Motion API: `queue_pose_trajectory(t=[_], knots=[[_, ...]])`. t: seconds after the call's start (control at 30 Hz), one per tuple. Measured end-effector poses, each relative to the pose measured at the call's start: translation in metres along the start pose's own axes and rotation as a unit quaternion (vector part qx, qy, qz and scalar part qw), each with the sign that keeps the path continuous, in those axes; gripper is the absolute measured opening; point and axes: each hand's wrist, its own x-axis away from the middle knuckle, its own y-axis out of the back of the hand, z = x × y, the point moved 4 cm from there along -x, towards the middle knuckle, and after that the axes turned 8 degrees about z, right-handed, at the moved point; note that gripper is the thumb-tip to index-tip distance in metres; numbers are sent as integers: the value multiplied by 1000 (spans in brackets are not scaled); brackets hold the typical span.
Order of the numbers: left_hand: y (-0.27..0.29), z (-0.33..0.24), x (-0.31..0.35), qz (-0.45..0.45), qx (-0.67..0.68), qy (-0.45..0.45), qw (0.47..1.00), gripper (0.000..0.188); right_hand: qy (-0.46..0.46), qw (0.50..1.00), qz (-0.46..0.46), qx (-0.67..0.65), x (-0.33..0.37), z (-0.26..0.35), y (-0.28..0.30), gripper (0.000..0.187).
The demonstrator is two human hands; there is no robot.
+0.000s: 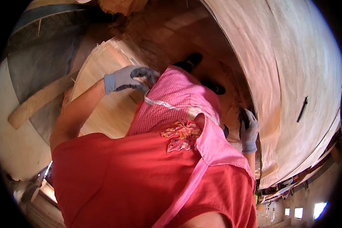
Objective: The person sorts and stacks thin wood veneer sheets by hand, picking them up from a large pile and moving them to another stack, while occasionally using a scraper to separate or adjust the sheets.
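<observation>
My left hand [131, 78], in a grey work glove with a dark palm, hovers over a stack of thin wood veneer sheets [110, 110]. Its fingers are bent and apart, with no object visible between them. On the other side, my right hand [249, 129] wears a matching glove and hangs beside the edge of a large stack of pale veneer sheets [281, 68]. The fingers there are loosely curled with a gap to the thumb, and nothing shows in them. Whether they touch the veneer edge I cannot tell.
A short dark strip [302, 109] lies on the right veneer. A wooden beam [40, 100] crosses dark panels at the left. Below, my dark shoes [213, 87] stand on a brown floor [167, 30] with scraps. A pink checked apron [178, 91] hangs in front of me.
</observation>
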Motion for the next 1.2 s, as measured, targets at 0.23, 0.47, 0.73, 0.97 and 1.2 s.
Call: queue_pose_trajectory(t=[0.23,0.47,0.73,0.97,1.2], knots=[[-10,21,1,95,-178,84,976,49,-2,999,34,-31,-22,19,-1,35],[0,-15,4,119,-281,228,925,31,38,997,66,-14,-31,20,-4,37],[18,-126,0,14,-362,230,903,23,126,989,81,22,-74,42,-5,35],[71,-77,-25,-280,5,-335,900,20,231,963,-57,126,-146,93,37,32],[76,-133,-47,-291,229,-331,868,17,274,899,-257,226,-274,150,88,36]])
